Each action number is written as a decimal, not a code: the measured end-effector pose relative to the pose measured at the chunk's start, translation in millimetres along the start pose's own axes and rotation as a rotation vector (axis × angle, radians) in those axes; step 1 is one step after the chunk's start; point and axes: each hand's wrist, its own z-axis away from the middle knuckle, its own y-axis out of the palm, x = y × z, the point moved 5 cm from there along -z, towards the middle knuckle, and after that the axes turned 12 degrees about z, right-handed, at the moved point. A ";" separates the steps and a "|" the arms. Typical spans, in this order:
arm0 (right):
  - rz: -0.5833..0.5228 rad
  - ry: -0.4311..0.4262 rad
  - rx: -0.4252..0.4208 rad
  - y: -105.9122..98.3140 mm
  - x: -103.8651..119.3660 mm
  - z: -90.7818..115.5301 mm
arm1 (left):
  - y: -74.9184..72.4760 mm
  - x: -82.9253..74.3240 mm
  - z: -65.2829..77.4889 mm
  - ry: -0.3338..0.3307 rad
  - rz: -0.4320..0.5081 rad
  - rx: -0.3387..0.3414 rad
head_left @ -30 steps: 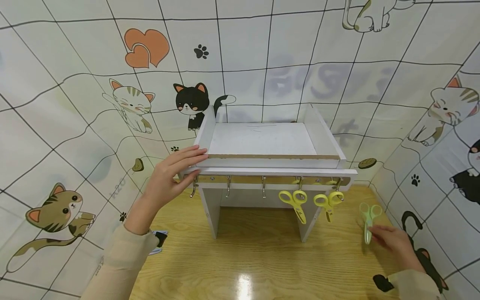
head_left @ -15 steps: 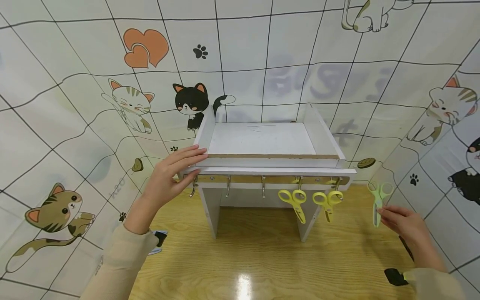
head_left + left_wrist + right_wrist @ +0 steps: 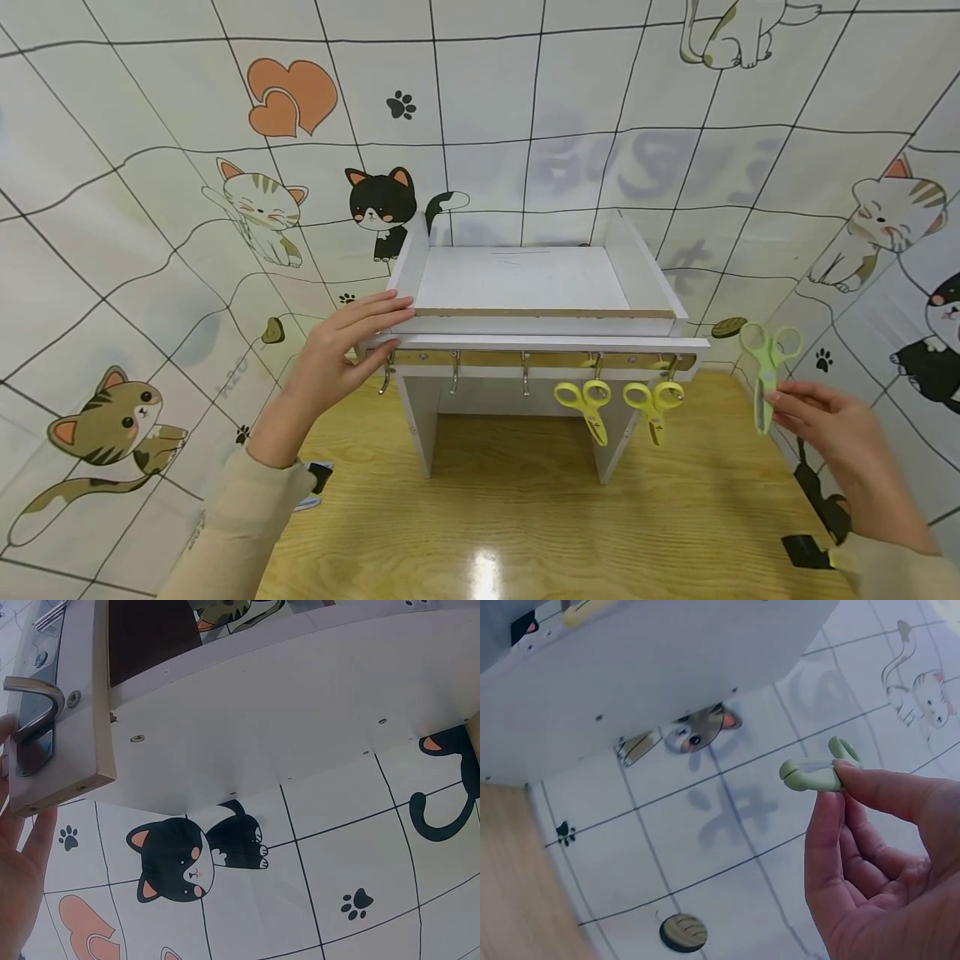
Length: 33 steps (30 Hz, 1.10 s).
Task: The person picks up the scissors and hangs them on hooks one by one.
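A small white shelf with a row of metal hooks along its front stands on the wooden table. My left hand grips its left front corner, fingers on top and thumb at the front by the end hook. In the left wrist view, the board end lies between thumb and fingers. Out to the right, my right hand pinches light green scissors by the blade part, handle loops up. Yellow scissors and a second yellow pair hang from the two rightmost hooks.
The wooden tabletop extends below and in front of the shelf. A cloth printed with cats and grid lines covers the back and sides. Something blue and white lies partly hidden behind the left sleeve.
My right hand has lifted the light green scissors off the table side, upward and slightly to the right. The left hand stays at the shelf corner.
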 end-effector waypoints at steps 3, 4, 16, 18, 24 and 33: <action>-0.044 -0.049 -0.015 4.1 12.7 3.9 | 0.0 -0.3 -0.2 0.008 0.002 -0.004; -0.054 -0.071 -0.023 5.5 16.8 5.5 | 0.0 -0.3 -0.4 0.012 0.003 -0.006; -0.005 -0.230 -0.066 29.0 55.6 28.1 | 1.3 0.3 -0.3 0.009 -0.001 -0.006; 0.014 -0.281 -0.042 36.9 61.2 32.0 | 1.2 0.6 0.0 0.008 0.001 -0.009; 0.040 -0.371 0.059 65.2 70.9 40.7 | 1.0 0.7 -0.1 0.003 0.004 -0.014; 0.133 -0.358 0.178 112.4 73.8 50.7 | 0.9 -1.0 -0.3 0.003 0.005 -0.013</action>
